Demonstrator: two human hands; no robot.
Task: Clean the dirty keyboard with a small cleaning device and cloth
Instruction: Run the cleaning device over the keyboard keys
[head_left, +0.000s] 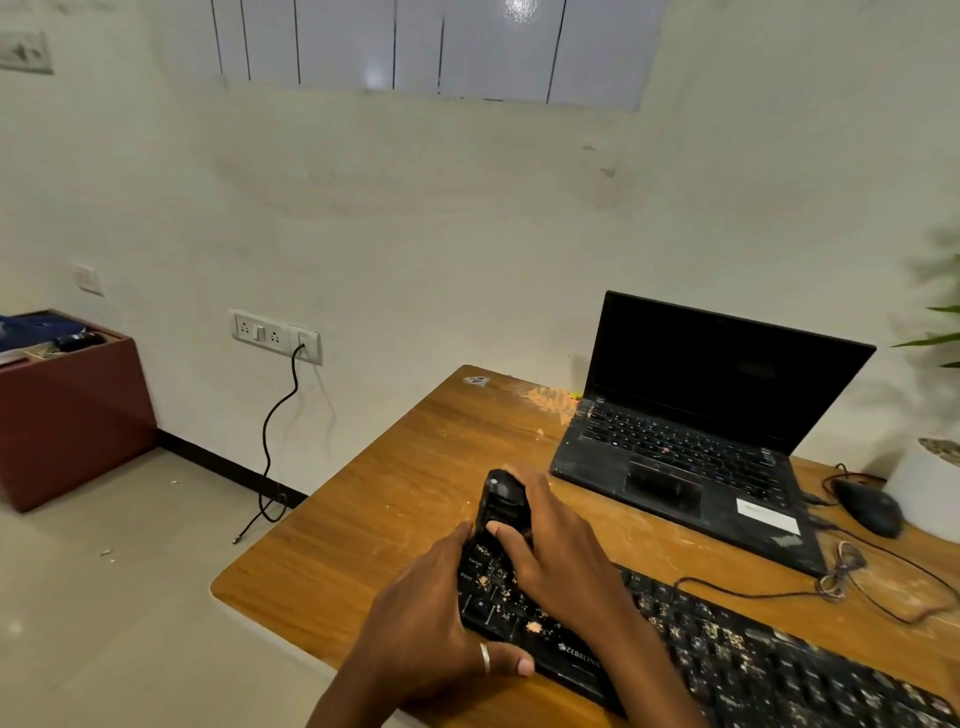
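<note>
At the lower centre of the frame, a person's left hand (436, 613) grips the left end of a black keyboard (727, 654) speckled with pale crumbs, thumb on its front edge; the keyboard runs to the lower right corner across a wooden bench (395, 499). Just above, the right hand (556, 545) is wrapped around a small black cleaning device (501, 499) standing at the keyboard's left end. Farther back at right, an open laptop (691, 441) with a dark screen sits beside a black mouse (870, 506).

Plain silver ring (484, 659) on left hand (431, 608); forearms (363, 691) bare.
</note>
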